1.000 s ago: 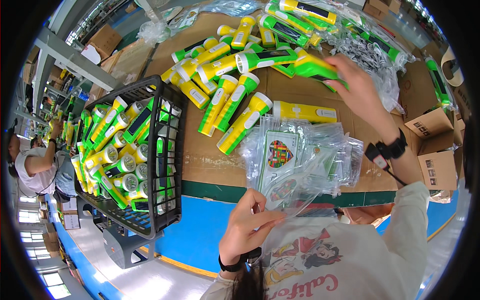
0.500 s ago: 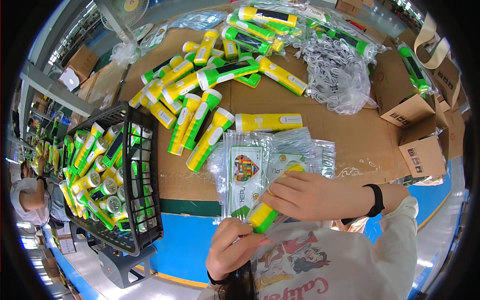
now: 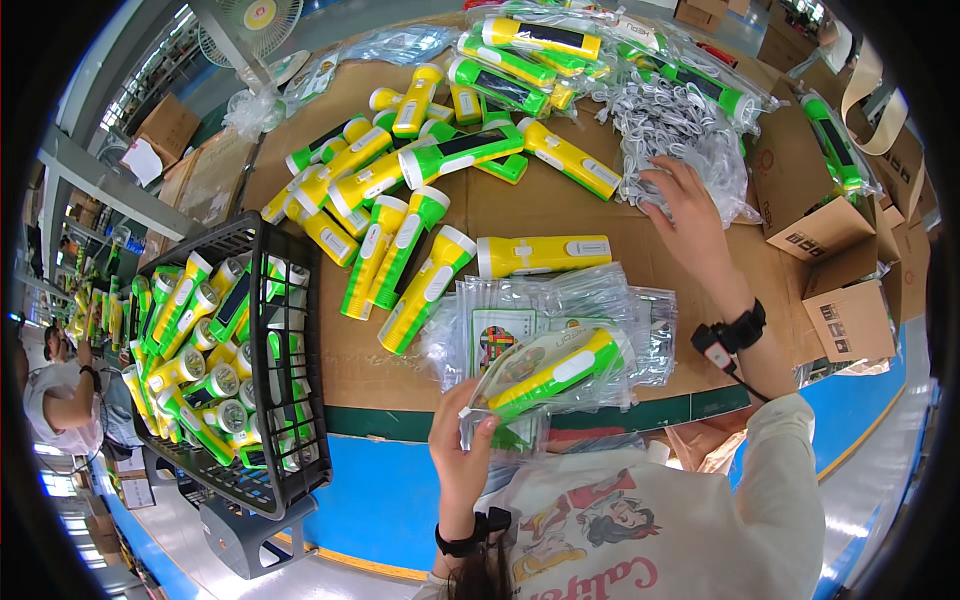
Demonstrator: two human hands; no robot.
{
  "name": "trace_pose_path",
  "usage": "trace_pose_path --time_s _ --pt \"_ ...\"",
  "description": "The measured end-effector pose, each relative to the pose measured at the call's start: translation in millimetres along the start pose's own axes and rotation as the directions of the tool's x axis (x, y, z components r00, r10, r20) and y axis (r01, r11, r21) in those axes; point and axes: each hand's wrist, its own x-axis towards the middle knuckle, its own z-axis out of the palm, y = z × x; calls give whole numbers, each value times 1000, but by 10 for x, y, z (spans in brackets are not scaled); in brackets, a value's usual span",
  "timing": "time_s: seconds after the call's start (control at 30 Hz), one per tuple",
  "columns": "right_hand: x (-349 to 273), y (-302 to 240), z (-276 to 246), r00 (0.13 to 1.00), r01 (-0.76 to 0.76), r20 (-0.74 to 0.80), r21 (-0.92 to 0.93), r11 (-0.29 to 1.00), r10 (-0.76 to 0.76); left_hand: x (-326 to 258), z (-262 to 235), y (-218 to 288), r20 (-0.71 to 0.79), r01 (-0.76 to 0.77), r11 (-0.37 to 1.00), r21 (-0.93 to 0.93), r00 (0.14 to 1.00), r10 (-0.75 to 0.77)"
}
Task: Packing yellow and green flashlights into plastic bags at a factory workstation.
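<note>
My left hand (image 3: 460,450) pinches the mouth of a clear plastic bag (image 3: 622,350) between thumb and fingers. Inside the bag lies a green and yellow flashlight (image 3: 555,378). Beneath it are more clear bags (image 3: 652,322) in a stack, with printed cards in them. My right hand (image 3: 690,222) is stretched out over the near edge of a pile of coiled white cables (image 3: 655,125), its fingers apart. Whether the fingertips touch the cables I cannot tell. A yellow flashlight (image 3: 540,256) lies crosswise just beyond the bags.
Loose flashlights (image 3: 400,165) are heaped on the cardboard-covered table (image 3: 375,375). A black basket (image 3: 265,490) full of flashlights stands at the left. Bagged flashlights (image 3: 540,38) lie at the far side, and open cardboard boxes (image 3: 848,318) stand at the right. Another person (image 3: 62,400) is at the far left.
My right hand has left the flashlight and moved forward to the white cables. The flashlight now lies in the bag on the stack, and my left hand has shifted up slightly.
</note>
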Motion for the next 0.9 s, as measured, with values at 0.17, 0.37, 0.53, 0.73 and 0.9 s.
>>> trace_pose_path --time_s 0.17,0.37,0.53,0.73,0.9 --pt "-48 554 442 992 65 118 -168 984 -45 -39 123 4 -26 28 996 85 999 -26" --pt "203 233 328 986 -114 136 95 989 100 -46 74 -70 -67 22 997 79 998 -17" --pt "388 586 470 931 280 313 -277 919 -189 24 80 45 3 82 993 80 997 -83" --pt "531 282 -183 998 28 67 -244 969 -12 58 96 46 -13 -19 1000 2 1000 19" --pt "107 -403 -487 972 -235 108 522 820 209 177 108 20 18 -75 997 -19 997 76"
